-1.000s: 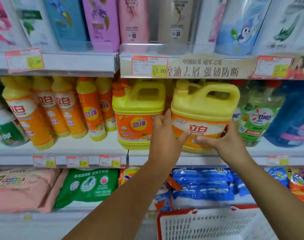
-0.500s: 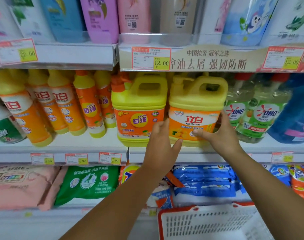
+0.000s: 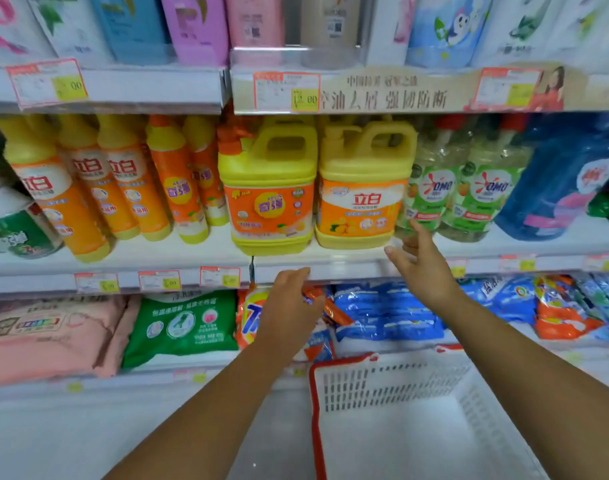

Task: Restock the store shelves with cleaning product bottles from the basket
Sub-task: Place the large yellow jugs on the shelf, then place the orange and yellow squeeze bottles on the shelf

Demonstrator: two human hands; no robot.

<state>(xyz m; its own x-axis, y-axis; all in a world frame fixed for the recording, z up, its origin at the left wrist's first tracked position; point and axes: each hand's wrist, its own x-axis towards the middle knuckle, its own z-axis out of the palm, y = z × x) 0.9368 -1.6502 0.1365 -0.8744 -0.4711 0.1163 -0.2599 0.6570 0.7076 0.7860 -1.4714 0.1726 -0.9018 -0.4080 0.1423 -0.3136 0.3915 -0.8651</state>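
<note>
The left hand (image 3: 291, 306) hangs with loosely curled fingers, holding nothing. The right hand (image 3: 426, 268) is spread open, empty, just beside the lower right corner of the yellow jug (image 3: 361, 202). This stands upright on the middle shelf (image 3: 178, 252) between a second jug (image 3: 268, 202) and green bottles (image 3: 462, 192). The white basket (image 3: 382, 386) sits below.

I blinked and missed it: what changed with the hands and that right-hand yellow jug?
The left hand and right hand let go of the jug and drew back down toward the basket. The jug now stands upright on the shelf. The neighbouring bottles stayed put.
</note>
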